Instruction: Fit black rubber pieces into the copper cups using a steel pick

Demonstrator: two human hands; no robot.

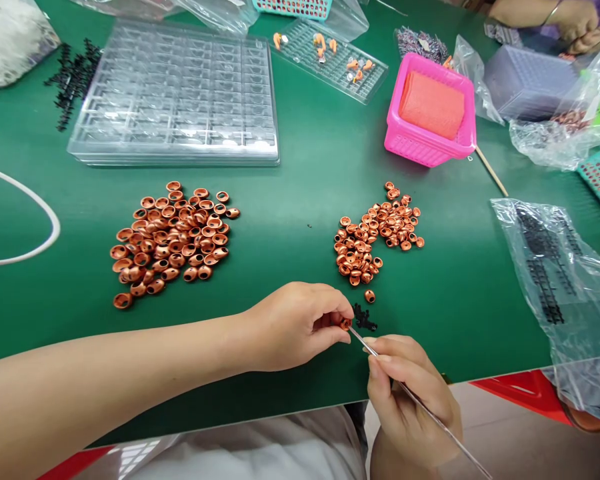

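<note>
Between the fingertips of my left hand (300,327) is a small copper-coloured cup-shaped piece (346,324), partly covered by the fingers. My right hand (415,393) grips a thin metal rod-like tool (430,415), whose tip meets that copper piece. Just beyond my fingers lie a few tiny black parts (365,317) and one loose copper piece (370,296). Farther back is a pile of small copper pieces (360,250). A second, larger pile of copper pieces (175,233) lies to the left; they are hollow, with holes in them.
Stacked clear plastic trays (180,93) lie at the back left, beside black parts (75,77). A pink basket (430,150) holds a red-orange block. Right of it lies a bag of black parts (545,260). Another person's hands (580,27) are at the far right.
</note>
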